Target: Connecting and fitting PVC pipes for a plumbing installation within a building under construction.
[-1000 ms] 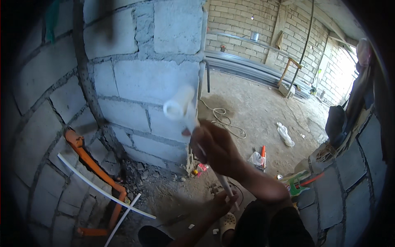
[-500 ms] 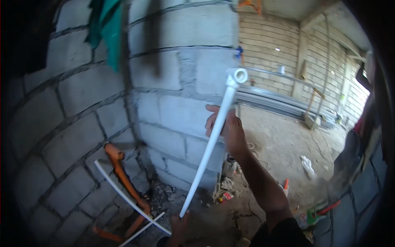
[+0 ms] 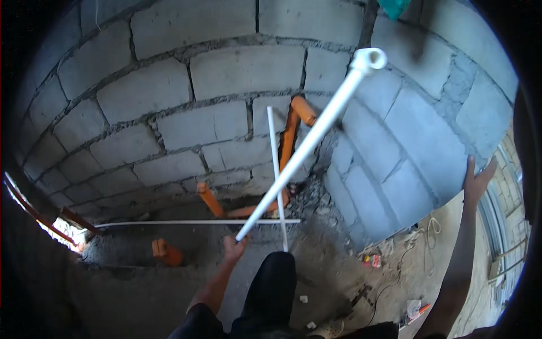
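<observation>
My left hand (image 3: pixel 234 248) is closed around the lower end of a white plastic pipe (image 3: pixel 299 153). The pipe slants up to the right and carries a white elbow-like fitting (image 3: pixel 370 59) at its upper end, its round mouth facing out. Over at the right, my right hand (image 3: pixel 479 179) lies against the end edge of a grey block wall (image 3: pixel 420 150), fingers stretched and thumb apart, holding nothing. Behind the held pipe a thinner white pipe (image 3: pixel 273 135) leans upright, and another white pipe (image 3: pixel 186 222) runs low across the wall's foot.
Orange drain pipes (image 3: pixel 289 135) rise in the wall corner, with an orange stub (image 3: pixel 210 199) and an orange elbow (image 3: pixel 167 252) nearer the floor. Rubble (image 3: pixel 322 198) fills the corner. A cable (image 3: pixel 398 268) and scraps lie on the floor to the right. Metal lengths (image 3: pixel 497 220) stretch beyond the wall edge.
The view has swung left and down. My right hand has left its place beside the pipe and rests on the wall edge. My left hand still grips the pipe's lower end.
</observation>
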A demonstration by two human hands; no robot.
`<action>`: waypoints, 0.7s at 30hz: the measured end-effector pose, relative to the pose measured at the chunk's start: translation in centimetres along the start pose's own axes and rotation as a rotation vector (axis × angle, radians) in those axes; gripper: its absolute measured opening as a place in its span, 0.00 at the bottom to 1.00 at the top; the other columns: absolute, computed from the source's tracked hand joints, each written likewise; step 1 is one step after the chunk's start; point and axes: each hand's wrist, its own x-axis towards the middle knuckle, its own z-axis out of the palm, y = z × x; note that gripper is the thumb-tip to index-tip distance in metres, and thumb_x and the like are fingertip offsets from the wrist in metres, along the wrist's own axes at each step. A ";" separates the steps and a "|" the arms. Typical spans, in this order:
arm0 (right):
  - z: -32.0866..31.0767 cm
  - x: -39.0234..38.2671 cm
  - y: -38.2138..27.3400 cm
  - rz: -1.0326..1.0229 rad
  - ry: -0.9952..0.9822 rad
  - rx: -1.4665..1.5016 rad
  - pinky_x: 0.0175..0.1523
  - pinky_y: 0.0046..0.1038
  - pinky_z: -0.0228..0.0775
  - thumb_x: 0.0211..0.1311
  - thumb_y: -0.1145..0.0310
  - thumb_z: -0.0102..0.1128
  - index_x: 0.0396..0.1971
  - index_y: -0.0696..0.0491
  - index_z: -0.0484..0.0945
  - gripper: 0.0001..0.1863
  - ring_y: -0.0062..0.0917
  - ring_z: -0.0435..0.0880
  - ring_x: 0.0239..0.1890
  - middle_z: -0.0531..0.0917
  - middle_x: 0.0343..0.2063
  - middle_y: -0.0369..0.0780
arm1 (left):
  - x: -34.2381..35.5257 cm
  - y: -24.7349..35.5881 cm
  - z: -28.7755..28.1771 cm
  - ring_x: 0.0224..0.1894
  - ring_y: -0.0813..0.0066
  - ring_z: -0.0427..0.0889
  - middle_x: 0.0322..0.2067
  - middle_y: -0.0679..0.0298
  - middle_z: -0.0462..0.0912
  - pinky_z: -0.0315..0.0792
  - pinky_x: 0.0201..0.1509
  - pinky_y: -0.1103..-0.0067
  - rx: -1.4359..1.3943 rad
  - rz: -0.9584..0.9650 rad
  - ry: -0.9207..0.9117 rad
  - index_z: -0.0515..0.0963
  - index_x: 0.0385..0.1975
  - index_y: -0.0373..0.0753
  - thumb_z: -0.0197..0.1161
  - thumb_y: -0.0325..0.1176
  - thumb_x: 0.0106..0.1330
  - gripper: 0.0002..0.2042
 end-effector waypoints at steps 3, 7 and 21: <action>1.5 0.4 -2.3 0.026 -0.101 0.040 0.66 0.42 0.60 0.63 0.51 0.64 0.59 0.67 0.68 0.37 0.53 0.71 0.60 0.73 0.56 0.60 | -3.6 -4.3 -9.0 0.20 0.80 0.76 0.12 0.64 0.74 0.70 0.23 0.73 0.370 -0.142 0.196 0.78 0.18 0.29 0.68 0.34 0.57 0.13; 1.4 0.3 -2.8 0.073 -0.018 0.042 0.59 0.41 0.66 0.61 0.52 0.66 0.53 0.65 0.75 0.32 0.52 0.77 0.52 0.79 0.49 0.58 | -7.4 -6.3 -20.2 0.26 0.74 0.80 0.22 0.58 0.81 0.71 0.27 0.70 0.656 -0.038 0.428 0.81 0.26 0.35 0.69 0.36 0.53 0.10; 2.8 -1.1 -2.7 0.004 0.059 -0.193 0.51 0.40 0.73 0.60 0.42 0.63 0.50 0.64 0.77 0.37 0.46 0.82 0.44 0.82 0.44 0.54 | -7.8 7.8 -44.6 0.63 0.51 0.69 0.57 0.54 0.75 0.63 0.62 0.54 1.227 0.189 0.927 0.82 0.35 0.43 0.70 0.35 0.50 0.12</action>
